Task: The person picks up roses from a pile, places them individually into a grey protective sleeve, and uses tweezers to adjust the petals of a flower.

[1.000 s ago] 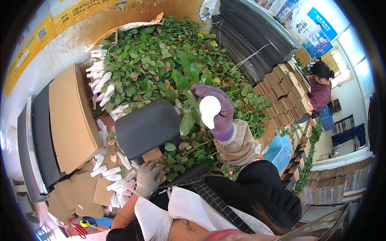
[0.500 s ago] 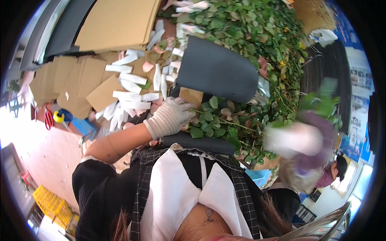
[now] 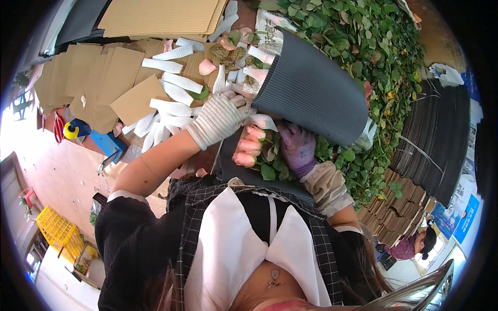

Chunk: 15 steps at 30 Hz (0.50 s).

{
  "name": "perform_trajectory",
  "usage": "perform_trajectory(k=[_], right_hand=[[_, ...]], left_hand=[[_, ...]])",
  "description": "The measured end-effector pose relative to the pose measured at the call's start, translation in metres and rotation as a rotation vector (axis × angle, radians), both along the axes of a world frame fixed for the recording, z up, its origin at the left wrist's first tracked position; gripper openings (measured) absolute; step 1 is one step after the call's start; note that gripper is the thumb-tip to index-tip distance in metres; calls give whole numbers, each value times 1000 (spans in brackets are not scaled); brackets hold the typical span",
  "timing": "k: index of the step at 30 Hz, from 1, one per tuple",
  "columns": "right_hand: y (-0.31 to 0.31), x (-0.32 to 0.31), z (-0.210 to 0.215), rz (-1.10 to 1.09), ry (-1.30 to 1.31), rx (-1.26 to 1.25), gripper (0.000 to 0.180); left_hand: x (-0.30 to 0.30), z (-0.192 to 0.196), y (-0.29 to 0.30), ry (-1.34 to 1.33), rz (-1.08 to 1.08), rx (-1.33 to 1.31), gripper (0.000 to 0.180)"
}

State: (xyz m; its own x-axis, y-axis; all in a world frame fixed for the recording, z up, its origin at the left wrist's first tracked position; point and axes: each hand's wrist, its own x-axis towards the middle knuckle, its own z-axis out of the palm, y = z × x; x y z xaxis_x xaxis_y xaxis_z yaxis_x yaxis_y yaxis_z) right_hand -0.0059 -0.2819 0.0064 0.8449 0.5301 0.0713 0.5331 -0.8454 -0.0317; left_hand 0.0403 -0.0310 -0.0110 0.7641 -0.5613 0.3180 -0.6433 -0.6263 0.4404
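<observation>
My left hand (image 3: 220,118), in a striped white knit glove, is at the left edge of a black corrugated sheet (image 3: 316,88). Its fingers are curled; what they grip, if anything, is hard to make out. Below it, pink roses (image 3: 248,147) lie with their leafy stems on another black sheet (image 3: 228,168). At the top of these roses sits a bloom in a white mesh sleeve (image 3: 263,122). My right hand (image 3: 297,149), in a purple glove, is closed beside it, seemingly on its stem, with the fingertips hidden under the upper sheet.
Loose white mesh sleeves (image 3: 174,92) and brown cardboard pieces (image 3: 116,78) spread to the left. Red-handled scissors (image 3: 58,128) and yellow tape (image 3: 70,132) are at the table edge. Leafy stems (image 3: 384,57) pile up at the far right, beside stacked black sheets (image 3: 430,135).
My right hand has come in from the far right to the roses. Pink blooms and a sleeved rose now show. The small brown card by my left hand is no longer plainly visible.
</observation>
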Motion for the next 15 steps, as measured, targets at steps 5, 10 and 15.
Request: perform_trajectory(k=[5,10,15], right_hand=[[2,0,-2,-18,-15,35,41],[3,-3,-3,-54,-6,-53,40],[10,4,5,-7,28,-190,42]], left_hand=[[18,27,37,241,-22,416,12],[11,65,97,143,248,295,20],[-28,72,-11,294,-198,197,47]])
